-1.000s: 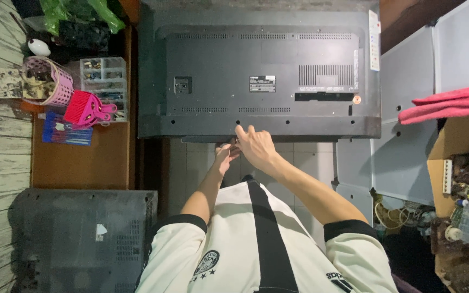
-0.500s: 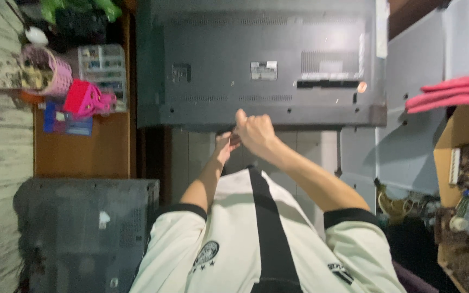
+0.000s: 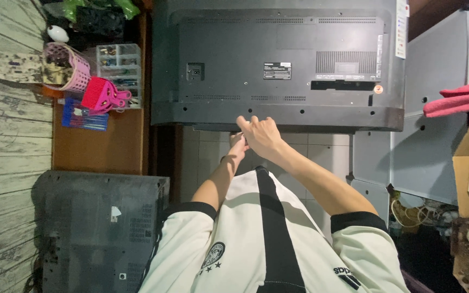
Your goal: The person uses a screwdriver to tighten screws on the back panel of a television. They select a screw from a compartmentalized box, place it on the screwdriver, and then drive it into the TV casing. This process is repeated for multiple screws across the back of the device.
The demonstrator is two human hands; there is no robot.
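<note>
A large flat TV (image 3: 278, 65) lies with its grey back panel toward the camera, and both hands meet at the middle of its near edge. The right hand (image 3: 261, 135) rests with its fingers curled against that edge; whether they pinch something small I cannot tell. The left hand (image 3: 238, 144) is just beside the right hand, touching it, mostly hidden under it, so its state is not clear. Left of the TV stands a wooden tabletop (image 3: 101, 146) with a pink basket (image 3: 66, 68), a pink brush (image 3: 101, 95) and a clear drawer box (image 3: 119, 65). Nearer than the TV, on its left side, lies a second grey back cover (image 3: 93, 228). Right of the TV, a red cloth (image 3: 460, 100) lies over a grey panel (image 3: 430, 135).
</note>
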